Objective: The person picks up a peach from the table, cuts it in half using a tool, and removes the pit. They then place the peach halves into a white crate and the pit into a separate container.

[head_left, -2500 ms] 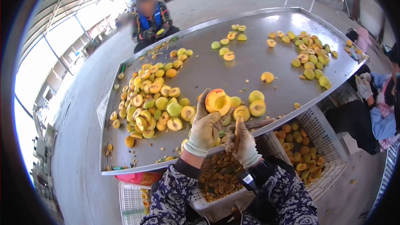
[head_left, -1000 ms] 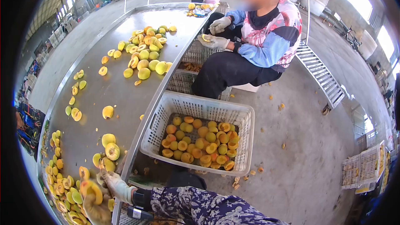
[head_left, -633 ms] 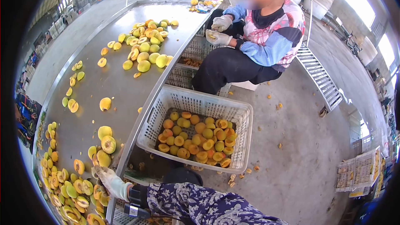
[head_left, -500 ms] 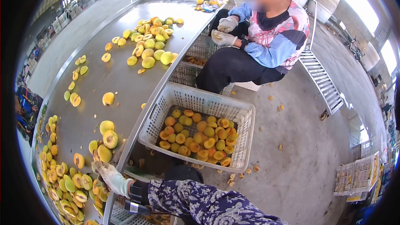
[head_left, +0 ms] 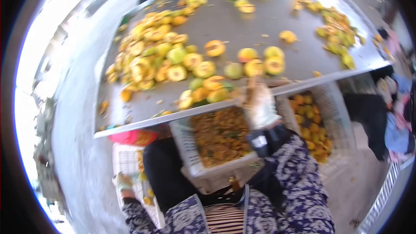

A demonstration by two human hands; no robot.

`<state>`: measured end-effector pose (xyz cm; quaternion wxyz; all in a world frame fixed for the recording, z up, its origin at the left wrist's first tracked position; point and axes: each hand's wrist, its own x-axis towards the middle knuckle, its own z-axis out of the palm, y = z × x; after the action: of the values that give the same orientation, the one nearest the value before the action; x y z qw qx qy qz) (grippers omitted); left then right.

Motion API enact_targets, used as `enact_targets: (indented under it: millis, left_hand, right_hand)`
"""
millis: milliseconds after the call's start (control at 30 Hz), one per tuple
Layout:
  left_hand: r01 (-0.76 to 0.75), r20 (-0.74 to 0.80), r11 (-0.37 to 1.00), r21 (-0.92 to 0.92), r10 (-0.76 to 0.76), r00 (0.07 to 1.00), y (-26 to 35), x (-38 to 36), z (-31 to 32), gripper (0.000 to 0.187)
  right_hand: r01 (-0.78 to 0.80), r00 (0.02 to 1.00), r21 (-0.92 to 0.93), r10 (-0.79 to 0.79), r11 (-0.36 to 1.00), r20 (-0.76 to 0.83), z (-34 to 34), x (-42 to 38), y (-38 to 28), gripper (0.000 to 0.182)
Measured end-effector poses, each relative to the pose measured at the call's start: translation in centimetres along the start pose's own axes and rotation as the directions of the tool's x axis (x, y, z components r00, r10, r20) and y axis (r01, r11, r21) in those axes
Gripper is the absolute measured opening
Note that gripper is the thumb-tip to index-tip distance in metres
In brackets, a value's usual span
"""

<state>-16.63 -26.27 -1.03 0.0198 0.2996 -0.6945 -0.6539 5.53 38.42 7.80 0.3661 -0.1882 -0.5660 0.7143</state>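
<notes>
My right hand [head_left: 260, 104] wears a pale, stained glove and rests at the near edge of the metal table [head_left: 190, 112]. Its fingertips reach toward a small group of whole and halved peaches [head_left: 255, 67]; blur hides whether they touch anything. To its left, a large heap of halved peaches [head_left: 160, 47] spreads over the tabletop. Down at my left side, my left hand [head_left: 123, 182], also gloved, is at the rim of a white crate [head_left: 125, 154] with some peach pieces in it. Its fingers are too small and smeared to read.
Below the table edge stand a crate of brownish pits or scraps [head_left: 221, 136] and a crate of peaches [head_left: 312, 130]. A co-worker in dark trousers [head_left: 366, 121] sits at the right. Another fruit pile [head_left: 338, 32] lies at the table's right end. A pink object [head_left: 128, 137] is under the left edge.
My view has swung left, bringing my lap, left hand and the crates below into sight. The right hand stays by the table edge, near the peaches.
</notes>
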Motion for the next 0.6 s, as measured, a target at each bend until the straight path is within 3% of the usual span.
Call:
enact_targets:
  millis: [33, 67, 100, 133, 167, 200, 233, 300, 367, 400, 467, 567, 600]
  left_hand:
    - [-0.409, -0.261, 0.893, 0.185, 0.446, 0.856, 1.6, -4.3, 5.1, 0.046]
    - [-0.384, -0.010, 0.920, -0.081, 0.384, 0.923, 4.6, -9.4, 8.6, 0.054]
    - [-0.426, 0.084, 0.900, -0.093, 0.433, 0.897, 7.8, -15.2, 14.0, 0.048]
    - [-0.609, 0.333, 0.793, -0.003, 0.575, 0.747, 9.7, -18.3, 17.7, 0.043]
    - [-0.618, 0.505, 0.786, -0.012, 0.538, 0.675, 11.1, -22.5, 21.3, 0.038]
    - [-0.673, 0.689, 0.736, 0.078, 0.448, 0.569, 11.1, -23.0, 23.9, 0.037]
    - [-0.695, 0.803, 0.645, 0.319, 0.205, 0.560, 12.9, -25.6, 27.1, 0.039]
    - [-0.938, 0.931, 0.346, -0.025, 0.349, 0.104, 11.2, -25.0, 33.5, 0.046]
    - [-0.941, 0.980, 0.333, -0.056, 0.199, 0.012, 9.9, -24.7, 38.4, 0.057]
    - [-0.938, 0.981, 0.342, -0.063, 0.196, 0.006, 9.8, -24.5, 39.5, 0.057]
    - [-0.970, 0.992, 0.212, 0.119, -0.067, 0.108, 10.2, -25.0, 41.0, 0.059]
    - [-0.962, 0.991, 0.247, 0.118, 0.028, 0.129, 10.9, -25.4, 40.0, 0.058]
    - [-0.969, 0.956, 0.238, 0.068, 0.263, 0.131, 9.8, -25.3, 39.6, 0.050]
  right_hand:
    - [-0.222, 0.964, 0.561, 0.266, 0.798, 0.004, 0.5, 0.4, -0.7, 0.031]
    - [-0.307, 0.941, 0.489, 0.336, 0.817, 0.029, 0.8, 0.7, -1.3, 0.037]
    - [-0.422, 0.877, 0.443, 0.481, 0.791, -0.022, 1.4, 1.0, -2.3, 0.041]
    - [-0.423, 0.882, 0.383, 0.470, 0.821, -0.034, 2.0, 0.9, -2.5, 0.043]
    - [-0.420, 0.888, 0.317, 0.457, 0.850, -0.050, 2.4, 0.7, -2.6, 0.045]
    - [-0.435, 0.886, 0.300, 0.463, 0.849, -0.029, 2.6, 0.6, -2.7, 0.046]
    - [-0.434, 0.887, 0.288, 0.460, 0.854, -0.027, 2.9, 0.6, -2.7, 0.046]
    - [-0.391, 0.917, 0.194, 0.400, 0.900, -0.006, 3.5, 0.5, -2.2, 0.045]
    - [-0.379, 0.923, 0.185, 0.385, 0.907, 0.004, 3.5, 0.5, -1.9, 0.044]
    - [-0.382, 0.923, 0.180, 0.385, 0.907, 0.018, 3.6, 0.5, -1.9, 0.043]
    - [-0.385, 0.922, 0.167, 0.386, 0.908, 0.031, 3.5, 0.7, -2.3, 0.042]
    - [-0.405, 0.906, 0.063, 0.391, 0.912, 0.161, 4.2, 0.6, -2.8, 0.036]
    - [-0.382, 0.906, 0.049, 0.363, 0.923, 0.219, 4.7, 0.5, -3.3, 0.035]
